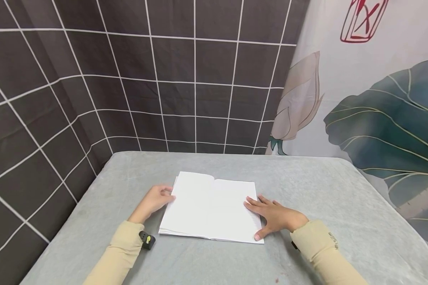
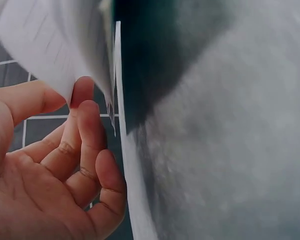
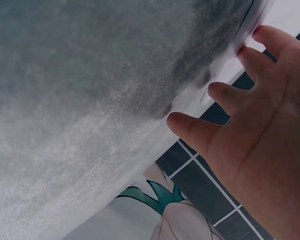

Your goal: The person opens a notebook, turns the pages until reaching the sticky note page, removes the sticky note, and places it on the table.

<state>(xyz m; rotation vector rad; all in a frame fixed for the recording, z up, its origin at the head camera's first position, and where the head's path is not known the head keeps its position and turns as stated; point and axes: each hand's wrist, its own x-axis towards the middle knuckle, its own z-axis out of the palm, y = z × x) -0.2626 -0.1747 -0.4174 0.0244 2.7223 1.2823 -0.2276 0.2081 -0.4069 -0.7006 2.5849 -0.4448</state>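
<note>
1) Head view: an open notebook (image 1: 192, 211) lies on the grey table (image 1: 199, 265) between the two hands, its fold running away from the person

2) Judging by the grip, the step in hand is lifting or leafing paper at the left edge, with the right side steadied

3) Any next move probably calls for a light pinch that parts the right number of sheets, and calm pressure opposite so the notebook does not slide

4) Left hand (image 1: 155, 199): at the notebook's left edge, thumb and forefinger pinching the corner of a lined leaf (image 2: 40, 45), remaining fingers loosely bent

5) Right hand (image 1: 276, 217): palm down, fingers spread, thumb near the lower corner of the right page (image 1: 232, 209); how hard it presses I cannot tell

6) Both forearms angle inward from the lower corners, in pale sleeves (image 1: 322, 247)
</note>
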